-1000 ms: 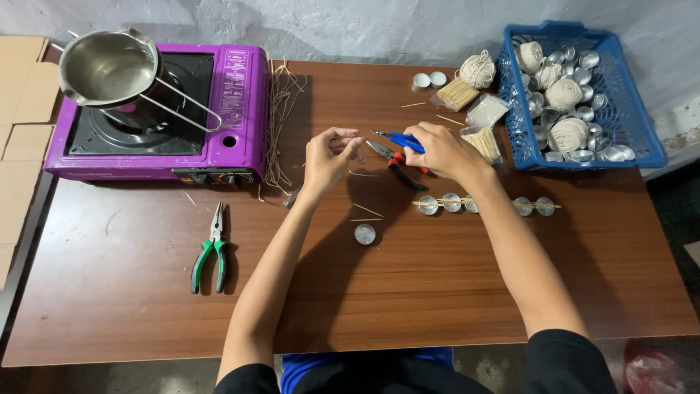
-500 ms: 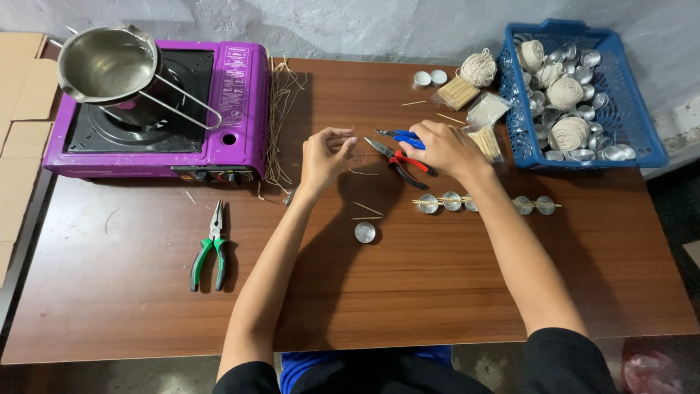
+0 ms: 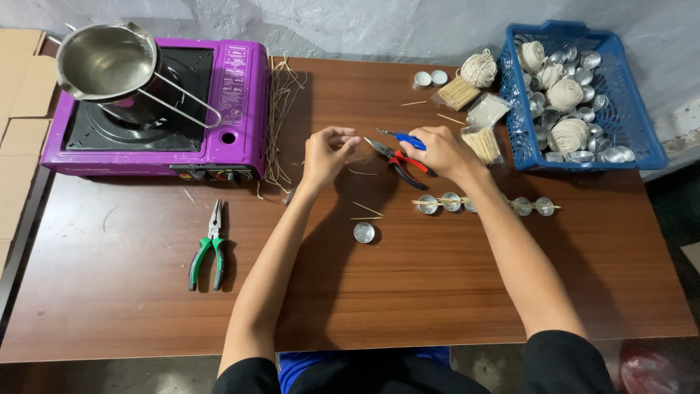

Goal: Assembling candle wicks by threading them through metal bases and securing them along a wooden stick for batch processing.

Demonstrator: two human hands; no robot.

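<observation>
Now your left hand point(image 3: 329, 152) pinches a thin wick strand, your right hand point(image 3: 440, 151) grips the red-handled cutters point(image 3: 399, 162) just beside it. Five tin cups point(image 3: 450, 202) sit strung on skewers under your right wrist; one loose cup point(image 3: 364, 232) waits nearer you.

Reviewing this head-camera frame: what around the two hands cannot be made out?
- Head view: what the left hand pinches between its fingertips is too thin to identify.
- Head view: the right hand covers part of the red-and-blue cutters, so the grip is unclear.
- Head view: the right forearm crosses the row of metal cups, hiding any behind it.
- Head view: the blue basket wall hides its lower contents.
</observation>
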